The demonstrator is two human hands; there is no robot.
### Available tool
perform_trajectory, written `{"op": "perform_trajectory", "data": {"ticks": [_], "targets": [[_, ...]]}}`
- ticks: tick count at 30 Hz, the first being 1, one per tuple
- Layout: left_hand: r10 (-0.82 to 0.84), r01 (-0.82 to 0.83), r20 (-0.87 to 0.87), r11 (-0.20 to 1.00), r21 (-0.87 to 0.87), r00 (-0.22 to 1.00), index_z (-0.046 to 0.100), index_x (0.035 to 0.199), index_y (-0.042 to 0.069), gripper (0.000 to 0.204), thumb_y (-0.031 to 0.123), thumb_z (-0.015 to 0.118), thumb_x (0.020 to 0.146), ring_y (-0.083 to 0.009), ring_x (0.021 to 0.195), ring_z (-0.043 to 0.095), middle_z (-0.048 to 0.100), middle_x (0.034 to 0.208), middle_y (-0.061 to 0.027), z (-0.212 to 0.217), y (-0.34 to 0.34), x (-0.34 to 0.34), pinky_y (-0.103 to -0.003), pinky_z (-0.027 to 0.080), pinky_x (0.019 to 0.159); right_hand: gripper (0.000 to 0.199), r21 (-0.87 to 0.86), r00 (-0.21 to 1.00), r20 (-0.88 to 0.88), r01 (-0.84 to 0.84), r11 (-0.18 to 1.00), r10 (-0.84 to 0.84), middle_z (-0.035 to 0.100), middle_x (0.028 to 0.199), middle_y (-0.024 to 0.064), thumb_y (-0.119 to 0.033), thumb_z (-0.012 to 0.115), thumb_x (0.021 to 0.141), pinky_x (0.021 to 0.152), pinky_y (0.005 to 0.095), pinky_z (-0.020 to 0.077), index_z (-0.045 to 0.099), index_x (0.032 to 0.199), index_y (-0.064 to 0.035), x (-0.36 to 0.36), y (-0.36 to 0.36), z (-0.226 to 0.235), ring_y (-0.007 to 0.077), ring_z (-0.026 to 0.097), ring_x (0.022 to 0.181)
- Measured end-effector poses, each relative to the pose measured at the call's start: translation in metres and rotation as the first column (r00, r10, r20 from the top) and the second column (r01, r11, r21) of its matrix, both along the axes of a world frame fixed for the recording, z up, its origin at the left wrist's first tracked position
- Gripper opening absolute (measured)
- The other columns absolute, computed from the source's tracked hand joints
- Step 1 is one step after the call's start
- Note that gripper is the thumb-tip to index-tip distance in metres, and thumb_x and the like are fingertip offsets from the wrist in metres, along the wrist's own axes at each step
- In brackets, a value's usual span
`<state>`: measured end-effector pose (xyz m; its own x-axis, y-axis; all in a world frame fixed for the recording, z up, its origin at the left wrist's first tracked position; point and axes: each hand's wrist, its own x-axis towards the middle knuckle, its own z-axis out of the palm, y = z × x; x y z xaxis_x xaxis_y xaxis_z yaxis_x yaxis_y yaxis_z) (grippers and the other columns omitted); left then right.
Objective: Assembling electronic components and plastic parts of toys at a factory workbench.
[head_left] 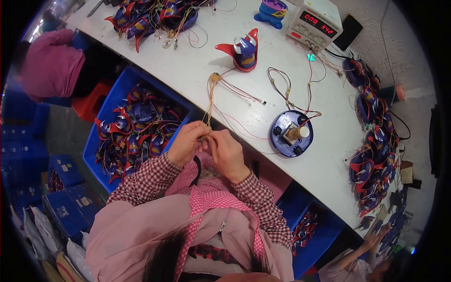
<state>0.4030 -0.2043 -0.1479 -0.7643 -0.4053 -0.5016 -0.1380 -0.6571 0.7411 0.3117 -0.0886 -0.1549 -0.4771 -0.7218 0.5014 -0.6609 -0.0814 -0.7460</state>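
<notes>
At the table's front edge my left hand and my right hand meet, fingertips pinched on the ends of thin yellow wires. These run up to a small brown circuit board lying on the white table. Red and dark wires spread from that board to the right. Beyond it stands a blue-purple toy figure with red wing-like parts and pale horns. To the right of my hands lies a round purple housing, with a white cylindrical part on it and wires attached. My fingers hide the wire tips.
A power supply with a lit red display stands at the back, near a blue pot. Wired toy figures pile up at the far left and along the right. A blue bin full of figures sits left; other people work nearby.
</notes>
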Motion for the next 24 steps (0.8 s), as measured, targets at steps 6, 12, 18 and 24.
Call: {"op": "perform_trajectory", "data": {"ticks": [6, 12, 18, 24], "targets": [[-0.028, 0.028, 0.003, 1.000, -0.005, 1.000, 0.057, 0.080, 0.005, 0.015, 0.015, 0.052, 0.090, -0.0092, 0.054, 0.054, 0.058, 0.068, -0.0013, -0.004, 0.000, 0.003, -0.019, 0.040, 0.047, 0.018, -0.011, 1.000, -0.001, 0.013, 1.000, -0.013, 0.056, 0.078, 0.0132, 0.003, 0.062, 0.079, 0.055, 0.0353, 0.0476, 0.057, 0.096, -0.0016, 0.003, 0.002, 0.000, 0.0295, 0.059, 0.066], [-0.013, 0.013, 0.000, 0.931, -0.365, 1.000, 0.055, 0.101, 0.000, 0.019, 0.014, 0.056, 0.089, -0.0152, 0.075, 0.057, 0.058, 0.090, -0.0090, -0.021, 0.003, 0.002, -0.022, 0.046, 0.063, 0.023, 0.092, 0.999, 0.033, 0.024, 0.995, -0.027, 0.058, 0.081, 0.0136, -0.002, 0.067, 0.078, 0.057, 0.0333, 0.0488, 0.057, 0.099, -0.0009, 0.003, 0.023, 0.019, 0.0278, 0.060, 0.066], [0.076, -0.120, -0.126, -0.079, -0.990, 0.989, 0.038, 0.130, -0.002, 0.060, 0.019, 0.068, 0.082, -0.0249, 0.107, 0.047, 0.044, 0.118, -0.0150, 0.009, 0.004, 0.000, -0.031, 0.038, 0.094, 0.043, -0.009, 0.862, 0.016, 0.508, 0.862, -0.507, 0.057, 0.087, 0.0096, -0.010, 0.075, 0.075, 0.055, 0.0255, 0.0447, 0.053, 0.110, 0.0020, -0.046, 0.104, 0.061, 0.0157, 0.053, 0.065], [-0.484, -0.054, -0.025, -0.045, -0.998, 0.874, 0.031, 0.131, -0.008, 0.101, 0.046, 0.079, 0.061, -0.0410, 0.122, 0.037, 0.038, 0.130, -0.0274, 0.026, 0.044, -0.101, -0.045, 0.030, 0.101, 0.037, 0.204, 0.868, -0.078, 0.495, 0.844, -0.490, 0.057, 0.087, 0.0107, -0.014, 0.072, 0.079, 0.057, 0.0269, 0.0452, 0.055, 0.106, 0.0033, -0.088, 0.091, 0.074, 0.0174, 0.055, 0.066]]}}
